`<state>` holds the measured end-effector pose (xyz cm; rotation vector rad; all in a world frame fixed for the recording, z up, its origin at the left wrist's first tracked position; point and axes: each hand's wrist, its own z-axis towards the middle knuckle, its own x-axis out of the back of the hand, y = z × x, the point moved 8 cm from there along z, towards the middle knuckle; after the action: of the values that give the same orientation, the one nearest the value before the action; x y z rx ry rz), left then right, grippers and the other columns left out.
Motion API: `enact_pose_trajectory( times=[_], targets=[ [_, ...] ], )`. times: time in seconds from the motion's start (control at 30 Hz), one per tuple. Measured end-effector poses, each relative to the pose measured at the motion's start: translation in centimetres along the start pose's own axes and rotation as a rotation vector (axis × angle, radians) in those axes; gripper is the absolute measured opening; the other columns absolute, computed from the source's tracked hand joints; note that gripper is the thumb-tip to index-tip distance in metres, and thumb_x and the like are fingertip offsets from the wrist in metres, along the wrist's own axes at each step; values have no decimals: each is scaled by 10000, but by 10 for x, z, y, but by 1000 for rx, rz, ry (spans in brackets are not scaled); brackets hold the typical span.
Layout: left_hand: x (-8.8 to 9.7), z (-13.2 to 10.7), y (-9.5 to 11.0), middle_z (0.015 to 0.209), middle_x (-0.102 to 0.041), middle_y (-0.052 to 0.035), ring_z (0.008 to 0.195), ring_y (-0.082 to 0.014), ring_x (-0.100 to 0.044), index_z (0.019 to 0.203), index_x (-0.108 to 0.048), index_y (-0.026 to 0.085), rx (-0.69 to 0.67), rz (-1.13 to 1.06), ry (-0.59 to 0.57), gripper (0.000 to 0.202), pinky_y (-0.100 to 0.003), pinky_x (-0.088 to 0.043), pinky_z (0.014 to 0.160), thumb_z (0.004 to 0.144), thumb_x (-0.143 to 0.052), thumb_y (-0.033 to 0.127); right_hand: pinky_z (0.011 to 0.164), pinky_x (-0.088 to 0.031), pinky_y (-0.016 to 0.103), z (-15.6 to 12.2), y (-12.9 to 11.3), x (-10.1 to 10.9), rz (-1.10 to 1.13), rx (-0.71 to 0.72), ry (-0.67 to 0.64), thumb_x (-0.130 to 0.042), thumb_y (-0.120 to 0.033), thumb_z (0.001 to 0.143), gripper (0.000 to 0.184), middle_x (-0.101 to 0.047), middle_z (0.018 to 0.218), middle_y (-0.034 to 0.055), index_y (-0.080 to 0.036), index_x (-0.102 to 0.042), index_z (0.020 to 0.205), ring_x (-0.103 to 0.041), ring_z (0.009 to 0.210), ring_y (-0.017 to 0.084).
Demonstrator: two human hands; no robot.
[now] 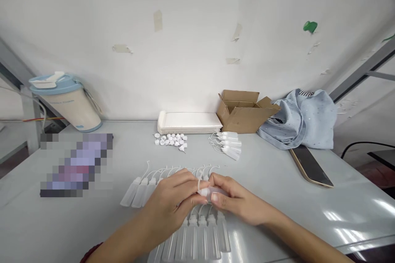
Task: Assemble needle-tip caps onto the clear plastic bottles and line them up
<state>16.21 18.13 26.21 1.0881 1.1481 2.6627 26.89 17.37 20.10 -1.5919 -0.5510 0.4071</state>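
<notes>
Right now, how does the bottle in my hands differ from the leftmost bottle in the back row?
The held bottle is between your left hand and right hand; the leftmost bottle lies on the table. The held bottle's top points left; the leftmost bottle's points away from you. Your hands cover much of the held bottle; the leftmost bottle is uncovered. Both look whitish and translucent.

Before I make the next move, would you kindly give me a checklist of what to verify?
1. Right hand gripping the plastic bottle: ok.
2. Left hand at that bottle's white cap: ok.
3. Cap fully seated: cannot tell, fingers partly cover it.
4. Loose white nozzle caps grouped together on the table: ok.
5. All other bottles in one group: not ok, some small bottles lie apart near the cardboard box.
6. Cardboard box open: ok.
</notes>
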Motion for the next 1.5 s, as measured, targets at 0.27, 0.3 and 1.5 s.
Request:
enact_pose_trajectory(
  times=[0.27, 0.3, 1.5],
  targets=[
    [-6, -5, -5, 635, -550, 3, 594, -125, -492, 787, -678, 196, 77, 6, -54, 221, -214, -407, 558, 915, -501, 232, 462, -205, 232, 3, 2, -11, 170, -58, -83, -413, -607, 887, 495, -304, 520, -81, -142, -519, 751, -231, 463, 64],
    [-7, -6, -8, 642, -558, 4, 589, -125, -494, 805, -674, 199, 127, -5, -61, 201, -213, -405, 548, 906, -504, 237, 462, -206, 234, 4, 1, -10, 154, -55, -72, -402, -615, 886, 506, -309, 516, -78, -149, -503, 718, -234, 462, 65],
    [-13, -11, -31, 670, -639, -8, 665, -151, -581, 688, -615, 185, 377, -52, 9, 358, -255, -447, 628, 946, -409, 325, 558, -350, 235, -6, -24, 13, -455, 176, 286, -400, -372, 947, 290, -520, 668, -6, -149, -583, 923, -447, 578, 113]
  ],
)
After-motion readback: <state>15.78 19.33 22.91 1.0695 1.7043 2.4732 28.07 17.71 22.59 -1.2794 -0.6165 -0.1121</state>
